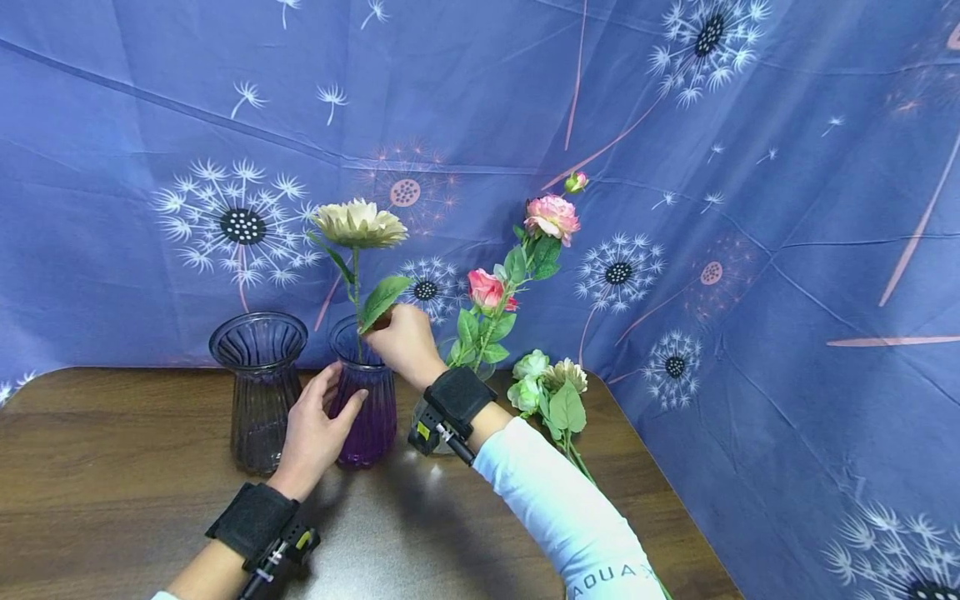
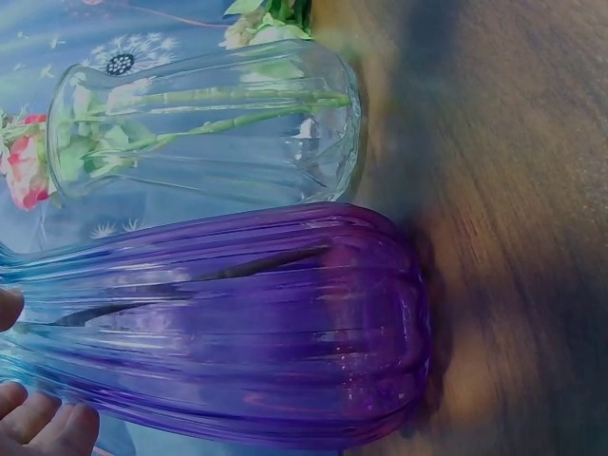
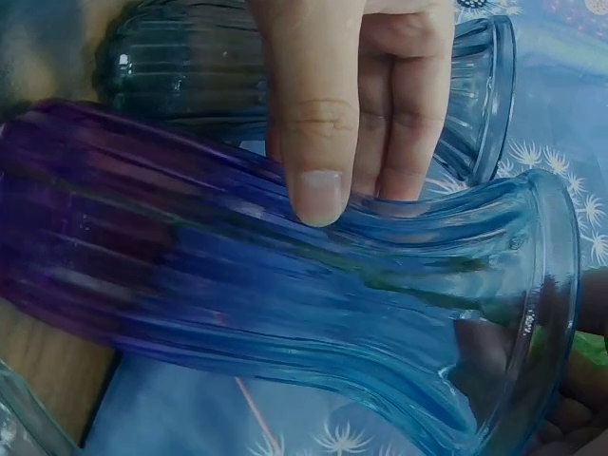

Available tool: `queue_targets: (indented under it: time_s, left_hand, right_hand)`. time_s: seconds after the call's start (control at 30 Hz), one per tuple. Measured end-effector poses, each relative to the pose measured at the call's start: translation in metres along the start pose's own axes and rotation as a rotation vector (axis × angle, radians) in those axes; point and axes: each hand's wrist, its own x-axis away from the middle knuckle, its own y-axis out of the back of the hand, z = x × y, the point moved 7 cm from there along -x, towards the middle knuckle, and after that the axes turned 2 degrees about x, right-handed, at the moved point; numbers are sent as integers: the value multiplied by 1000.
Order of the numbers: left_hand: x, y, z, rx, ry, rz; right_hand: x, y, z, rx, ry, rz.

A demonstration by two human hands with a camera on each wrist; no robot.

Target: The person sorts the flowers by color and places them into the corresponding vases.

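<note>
A purple glass vase, bluish toward its flared rim, stands upright on the table. Around its neck curves my left hand, thumb on one side and fingers on the other; the thumb lies against the glass in the right wrist view. My right hand is at the rim, pinching the stem of a cream artificial flower just below a large leaf. The lower stem slants down inside the vase in the left wrist view. My right fingertips are partly hidden behind the leaf.
A dark grey glass vase stands left of the purple one. To the right, a clear glass vase holds pink artificial flowers. Farther right, green and cream flowers lie on the wooden table. A blue cloth hangs behind.
</note>
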Motion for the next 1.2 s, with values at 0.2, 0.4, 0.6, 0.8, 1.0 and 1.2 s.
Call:
queue_targets:
  time_s: [0.2,0.4,0.6,0.8,1.0,1.2]
  left_hand:
    - [0,0,0,-5,-12,-12]
    - [1,1,-1,5,-32,-31]
    - [0,0,0,9,-29,-20]
    - [0,1,0,14,-29,-20]
    - [0,1,0,12,-18,-13]
    - [-1,0,1,11,-2,2]
  right_hand:
    - [1,-7,7,54,75,114]
    - [3,-13,12,149,108,211]
    - [3,-11,14,169,108,203]
    - [3,-7,15,160,124,192]
    - [2,3,13,170,91,164]
    - [2,16,9,131,80,133]
